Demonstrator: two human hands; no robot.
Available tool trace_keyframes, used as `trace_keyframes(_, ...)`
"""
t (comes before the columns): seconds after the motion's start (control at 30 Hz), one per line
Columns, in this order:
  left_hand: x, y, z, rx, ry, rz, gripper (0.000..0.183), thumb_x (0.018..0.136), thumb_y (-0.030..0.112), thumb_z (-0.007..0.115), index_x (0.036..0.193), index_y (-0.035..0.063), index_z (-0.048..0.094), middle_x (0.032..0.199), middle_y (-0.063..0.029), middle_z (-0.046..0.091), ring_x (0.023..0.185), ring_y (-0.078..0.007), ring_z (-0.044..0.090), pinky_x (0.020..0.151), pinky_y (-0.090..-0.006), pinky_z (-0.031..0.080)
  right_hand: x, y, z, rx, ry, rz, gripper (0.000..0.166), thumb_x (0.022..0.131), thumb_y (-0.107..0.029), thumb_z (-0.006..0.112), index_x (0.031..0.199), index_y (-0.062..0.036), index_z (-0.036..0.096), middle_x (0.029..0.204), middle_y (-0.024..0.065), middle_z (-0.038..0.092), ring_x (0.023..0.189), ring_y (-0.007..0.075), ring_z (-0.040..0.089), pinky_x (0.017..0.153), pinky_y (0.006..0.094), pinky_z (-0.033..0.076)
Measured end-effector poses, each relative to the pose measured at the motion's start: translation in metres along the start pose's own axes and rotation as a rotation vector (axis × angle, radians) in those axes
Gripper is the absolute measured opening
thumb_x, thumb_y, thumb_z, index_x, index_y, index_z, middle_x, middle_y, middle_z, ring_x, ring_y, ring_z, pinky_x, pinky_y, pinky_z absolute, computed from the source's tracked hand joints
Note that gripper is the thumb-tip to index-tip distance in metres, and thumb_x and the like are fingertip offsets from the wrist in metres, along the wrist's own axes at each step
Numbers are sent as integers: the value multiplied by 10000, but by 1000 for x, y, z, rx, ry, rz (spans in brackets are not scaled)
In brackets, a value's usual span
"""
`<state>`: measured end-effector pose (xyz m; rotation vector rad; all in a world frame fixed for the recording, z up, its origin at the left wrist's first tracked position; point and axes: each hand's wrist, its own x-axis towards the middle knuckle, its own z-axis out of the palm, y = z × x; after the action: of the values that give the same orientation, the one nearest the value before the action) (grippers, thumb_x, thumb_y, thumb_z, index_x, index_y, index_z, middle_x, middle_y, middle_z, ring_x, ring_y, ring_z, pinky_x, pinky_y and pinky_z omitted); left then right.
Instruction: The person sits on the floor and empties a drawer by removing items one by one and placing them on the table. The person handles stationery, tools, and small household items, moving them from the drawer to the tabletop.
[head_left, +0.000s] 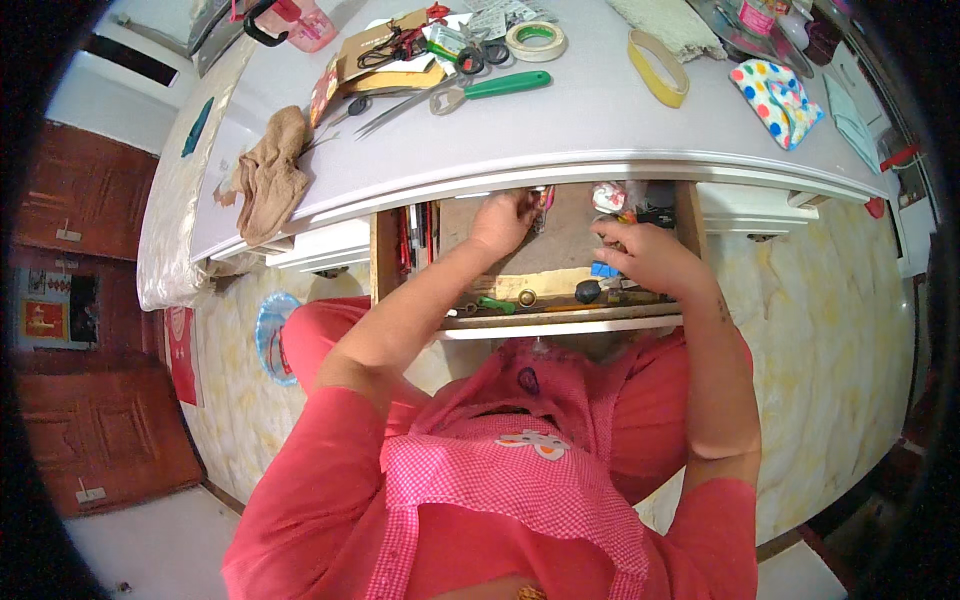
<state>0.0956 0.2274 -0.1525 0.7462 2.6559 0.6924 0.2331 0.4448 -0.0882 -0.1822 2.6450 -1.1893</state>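
Both of my hands are inside an open wooden drawer (559, 251) in front of my lap. Toward the drawer's back, my left hand (504, 223) has its fingers curled at a few small slim items (544, 206), too small to name. At the right side my right hand (649, 253) is bent over small clutter, its thumb and fingers partly apart; whether something is pinched there is hard to see. Close to it are a crumpled white-and-red packet (609, 197) and a blue block-like piece (604, 268). Pens (417, 236) stand along the left side of the drawer.
On the tabletop (480, 127) lie a green-handled peeler (499, 86), scissors (420, 101), tape rolls (536, 40) (658, 69), a brown sock-like cloth (276, 176) and a dotted cloth (776, 103). Along the drawer's front are a green piece (496, 304) and a round black object (587, 291). A blue basin (276, 337) stands on the floor.
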Motion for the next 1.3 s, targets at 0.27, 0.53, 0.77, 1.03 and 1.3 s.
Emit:
trace_keyframes(0.27,47,-38,16,217,16,62,471,872,390,594,1211,67,550,1214,-191,565,1126,-378,522,966,-448,408,-2,7,-2,11,44,-26,367,868,-212,597,1183,-30,549,978,199,656,894,328,639,769,378,490)
trace_keyframes(0.53,57,-63,-8,349,-60,230,527,822,430,654,1201,78,551,1189,-204,559,1117,-366,514,957,-432,397,-1,-2,-6,34,30,-26,363,873,-216,601,1179,-28,553,963,203,655,887,332,638,761,376,493)
trace_keyframes(0.77,39,-71,-13,374,-45,264,576,799,498,651,1157,54,571,1120,-190,597,1070,-349,547,927,-423,412,2,-1,-2,14,22,-9,372,881,-218,595,1198,-29,550,951,191,658,870,311,641,757,366,494)
trace_keyframes(1.03,19,-43,-27,370,-151,41,647,716,471,686,1170,35,538,1164,-225,553,1093,-374,527,944,-440,408,4,-3,-1,41,6,-13,393,878,-234,598,1202,-18,547,963,192,658,888,291,645,761,365,493)
trace_keyframes(1.3,9,-25,-15,651,-118,30,647,692,328,671,1222,10,482,1222,-251,525,1147,-420,498,1002,-462,377,2,0,0,42,3,-22,404,873,-238,594,1204,-13,542,946,185,661,852,292,645,743,356,491)
